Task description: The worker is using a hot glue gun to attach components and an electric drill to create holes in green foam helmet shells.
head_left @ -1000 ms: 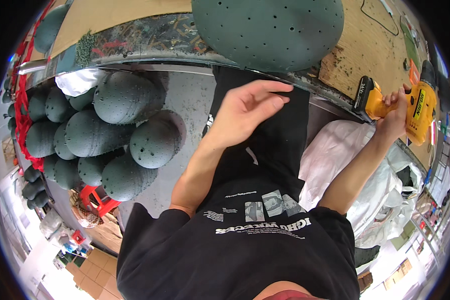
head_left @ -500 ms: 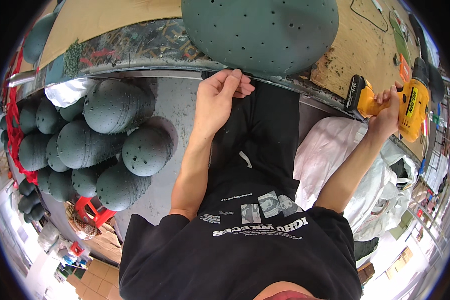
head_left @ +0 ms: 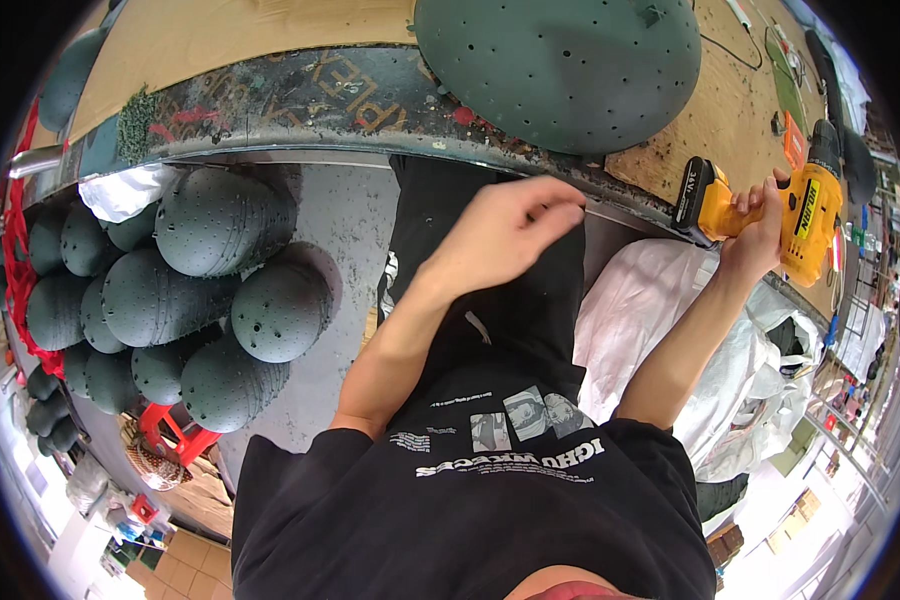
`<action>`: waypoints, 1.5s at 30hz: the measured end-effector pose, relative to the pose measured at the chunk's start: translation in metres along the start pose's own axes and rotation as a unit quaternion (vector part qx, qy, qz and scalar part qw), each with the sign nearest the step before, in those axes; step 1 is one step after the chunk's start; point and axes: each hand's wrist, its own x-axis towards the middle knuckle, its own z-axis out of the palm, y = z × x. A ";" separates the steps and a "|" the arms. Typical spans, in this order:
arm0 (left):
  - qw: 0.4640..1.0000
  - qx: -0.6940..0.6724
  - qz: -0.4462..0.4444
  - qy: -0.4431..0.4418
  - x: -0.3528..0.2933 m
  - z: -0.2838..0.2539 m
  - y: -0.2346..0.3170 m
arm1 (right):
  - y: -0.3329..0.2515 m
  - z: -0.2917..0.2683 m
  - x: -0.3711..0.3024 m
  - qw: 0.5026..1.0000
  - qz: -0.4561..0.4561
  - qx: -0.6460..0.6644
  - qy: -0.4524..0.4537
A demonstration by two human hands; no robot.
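Note:
A large dark green rounded form (head_left: 560, 75), dotted with small holes, rests on the bench at its near edge. Just below that edge is my left hand (head_left: 505, 235), apart from the form, its fingers curled and the thumb close to the fingertips. Whatever they may pinch is too small to make out. My right hand (head_left: 755, 235) grips a yellow cordless drill (head_left: 810, 225) by its handle, at the right of the bench. The drill's black battery (head_left: 695, 200) faces left, and its chuck (head_left: 825, 145) points away from me.
Several dark green rounded forms (head_left: 225, 220) are piled at the left below the bench (head_left: 300, 100). A red plastic stool (head_left: 175, 435) stands beneath them. White sacking (head_left: 640, 310) bulges at my right. Green crumbs and a cable (head_left: 735, 55) lie on the bench.
My left hand has moved right and slightly down, away from the form's lower edge. The form appears shifted right and tilted. My right hand still grips the drill.

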 end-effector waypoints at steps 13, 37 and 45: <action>0.907 0.273 -0.002 0.319 0.005 -0.080 0.019 | 0.005 -0.007 0.003 1.000 -0.006 0.026 -0.005; 0.891 -0.260 0.112 0.356 0.062 -0.215 0.080 | -0.002 0.000 -0.006 0.998 -0.069 0.008 0.012; 0.856 -0.001 0.176 0.486 0.017 -0.202 0.051 | -0.007 0.003 -0.005 0.996 -0.085 0.007 0.018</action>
